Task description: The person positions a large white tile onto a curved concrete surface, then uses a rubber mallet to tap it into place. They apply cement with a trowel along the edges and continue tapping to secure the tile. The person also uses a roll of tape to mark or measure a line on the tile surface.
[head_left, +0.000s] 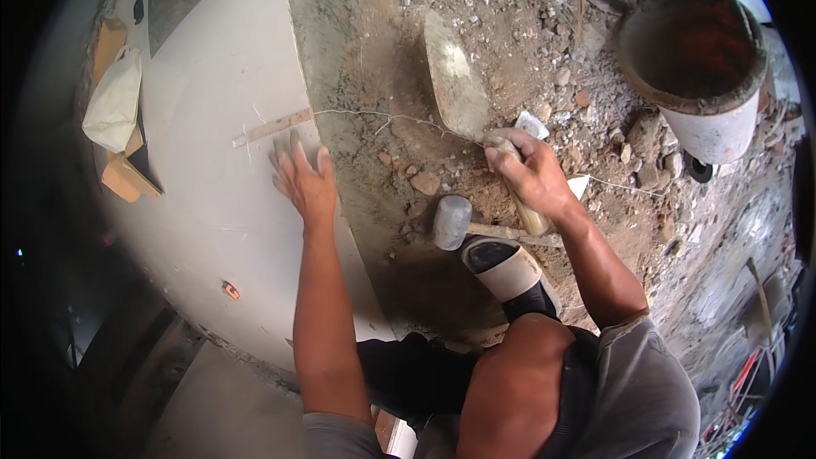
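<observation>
My left hand (pixel 306 183) lies with fingers stretched over a large pale tile (pixel 212 161), close to the tile's right edge. Just above its fingertips, a narrow wooden strip (pixel 272 127) with string around it rests on the tile. A thin string runs from the strip across the soil to the right. My right hand (pixel 531 172) is closed around the wooden handle of a trowel (pixel 455 76). The mortar-smeared blade points up and left over the dirt. Below the trowel lies a mallet (pixel 452 223) with a grey head, its wooden handle partly behind my foot and hand.
Grey mortar (pixel 327 51) borders the tile, with rubble and loose soil beyond. A dirty bucket (pixel 714 127) stands at the upper right. At the far left are a pale bag (pixel 115 102) and cardboard. A small orange object (pixel 230 290) sits on the tile. My sandalled foot (pixel 507 272) is beside the mallet.
</observation>
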`<action>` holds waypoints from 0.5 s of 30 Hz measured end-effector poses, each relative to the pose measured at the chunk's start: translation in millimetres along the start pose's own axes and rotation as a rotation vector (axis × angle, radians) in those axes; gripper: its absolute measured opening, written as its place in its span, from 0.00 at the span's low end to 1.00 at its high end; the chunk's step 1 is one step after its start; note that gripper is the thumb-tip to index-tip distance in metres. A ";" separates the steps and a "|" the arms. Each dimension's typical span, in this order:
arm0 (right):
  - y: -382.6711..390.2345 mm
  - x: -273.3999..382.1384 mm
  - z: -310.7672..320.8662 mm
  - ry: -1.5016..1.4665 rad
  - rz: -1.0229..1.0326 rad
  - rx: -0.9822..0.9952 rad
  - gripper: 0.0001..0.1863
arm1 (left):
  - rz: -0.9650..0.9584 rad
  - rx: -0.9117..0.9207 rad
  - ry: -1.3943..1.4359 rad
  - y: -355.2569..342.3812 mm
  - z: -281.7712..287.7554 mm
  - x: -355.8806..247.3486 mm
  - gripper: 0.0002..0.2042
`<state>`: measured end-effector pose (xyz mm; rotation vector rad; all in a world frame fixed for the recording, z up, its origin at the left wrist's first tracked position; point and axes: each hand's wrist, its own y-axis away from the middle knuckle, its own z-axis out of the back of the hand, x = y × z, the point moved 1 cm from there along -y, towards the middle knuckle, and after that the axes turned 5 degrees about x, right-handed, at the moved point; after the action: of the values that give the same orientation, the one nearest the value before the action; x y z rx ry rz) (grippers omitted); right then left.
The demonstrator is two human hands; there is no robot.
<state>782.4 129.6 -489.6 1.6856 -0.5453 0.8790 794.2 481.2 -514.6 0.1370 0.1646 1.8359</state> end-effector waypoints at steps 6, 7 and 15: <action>4.8 2.0 11.4 -0.119 -0.058 0.057 0.25 | -0.100 0.106 -0.210 -52.1 13.7 -2.5 0.21; 1.7 4.6 12.3 -0.162 -0.120 0.087 0.23 | -0.085 0.123 -0.199 -46.0 14.7 6.0 0.20; -23.6 19.2 -8.1 0.331 -0.139 -0.064 0.26 | 0.039 0.032 0.026 21.8 1.1 41.5 0.14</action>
<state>809.4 145.8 -488.1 1.4622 -0.2262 1.0018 762.6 515.5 -509.1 0.1395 0.2109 1.8746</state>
